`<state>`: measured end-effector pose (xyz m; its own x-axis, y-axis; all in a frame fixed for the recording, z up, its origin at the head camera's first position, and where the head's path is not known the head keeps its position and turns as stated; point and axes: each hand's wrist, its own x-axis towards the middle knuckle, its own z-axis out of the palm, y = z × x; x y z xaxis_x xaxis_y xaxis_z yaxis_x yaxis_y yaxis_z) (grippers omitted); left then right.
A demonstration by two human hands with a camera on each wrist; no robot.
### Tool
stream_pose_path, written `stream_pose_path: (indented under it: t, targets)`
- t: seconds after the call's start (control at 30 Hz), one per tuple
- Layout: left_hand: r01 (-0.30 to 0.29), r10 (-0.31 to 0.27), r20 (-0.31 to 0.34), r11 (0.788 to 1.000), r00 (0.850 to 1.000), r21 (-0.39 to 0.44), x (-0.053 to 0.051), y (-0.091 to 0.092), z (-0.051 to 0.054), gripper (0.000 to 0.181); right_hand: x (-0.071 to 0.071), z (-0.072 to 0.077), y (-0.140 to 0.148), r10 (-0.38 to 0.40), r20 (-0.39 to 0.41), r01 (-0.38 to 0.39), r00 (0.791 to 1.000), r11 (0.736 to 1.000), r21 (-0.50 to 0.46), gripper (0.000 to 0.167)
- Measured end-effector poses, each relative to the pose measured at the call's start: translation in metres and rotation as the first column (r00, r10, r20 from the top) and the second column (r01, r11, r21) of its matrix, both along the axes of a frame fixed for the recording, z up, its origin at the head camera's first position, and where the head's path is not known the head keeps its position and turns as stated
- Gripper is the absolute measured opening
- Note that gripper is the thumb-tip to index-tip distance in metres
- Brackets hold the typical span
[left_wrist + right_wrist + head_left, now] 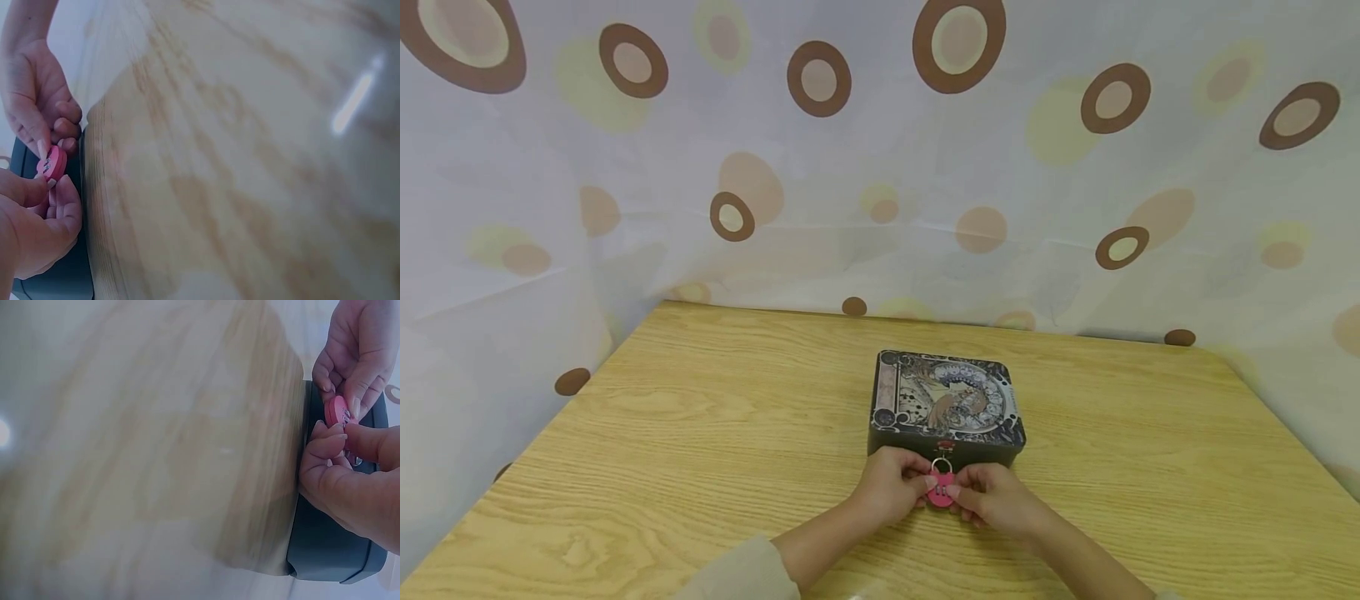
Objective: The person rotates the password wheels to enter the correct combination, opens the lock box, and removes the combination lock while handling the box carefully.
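A pink combination padlock (941, 490) with small number dials hangs in front of a dark tin box (886, 443) with a picture lid. Its metal shackle (942, 461) stands up near the red-and-silver clasp (946, 446) on the box front; whether it runs through the clasp is too small to tell. My left hand (891, 487) pinches the padlock's left side between thumb and fingers. On the other side, my right hand (996, 500) pinches it too, its thumb by the dials. Both wrist views show the padlock (55, 164) edge-on between the fingertips, partly covered by them.
The box stands on a wood-grain table (737, 417), right of the middle. Behind the table and along its sides hangs a pale curtain (850, 167) with brown and yellow round patterns. Light glares off the tabletop in the wrist views.
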<state>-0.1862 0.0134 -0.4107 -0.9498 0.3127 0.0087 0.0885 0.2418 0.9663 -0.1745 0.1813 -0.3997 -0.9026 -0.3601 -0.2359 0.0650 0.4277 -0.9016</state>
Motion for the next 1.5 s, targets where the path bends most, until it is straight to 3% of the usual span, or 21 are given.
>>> stream_pose_path:
  t: [0.4, 0.8, 1.03, 1.5]
  targets:
    - [0.008, -0.008, -0.011, 1.0, 1.0, -0.001, 0.0003, -0.0003, -0.0005, 0.007, -0.0005, 0.0003, -0.001, -0.009, -0.023, 0.008, 1.0, 1.0, -0.013, 0.017]
    - [0.005, -0.005, -0.002, 1.0, 1.0, 0.008, -0.0003, 0.0006, -0.0007, 0.009, -0.0009, 0.0043, 0.0036, -0.028, 0.02, 0.027, 0.999, 0.999, 0.028, 0.024]
    - [0.002, -0.002, 0.0, 1.0, 1.0, 0.012, 0.0004, 0.0008, 0.0002, 0.009, -0.0008, 0.0018, 0.0044, 0.002, 0.022, -0.003, 1.0, 1.0, 0.026, 0.027]
    - [0.001, -0.001, -0.005, 1.0, 1.0, 0.003, 0.0006, 0.0008, -0.0009, 0.008, 0.0005, -0.0005, 0.0007, -0.017, 0.017, 0.017, 1.0, 1.0, -0.003, 0.018]
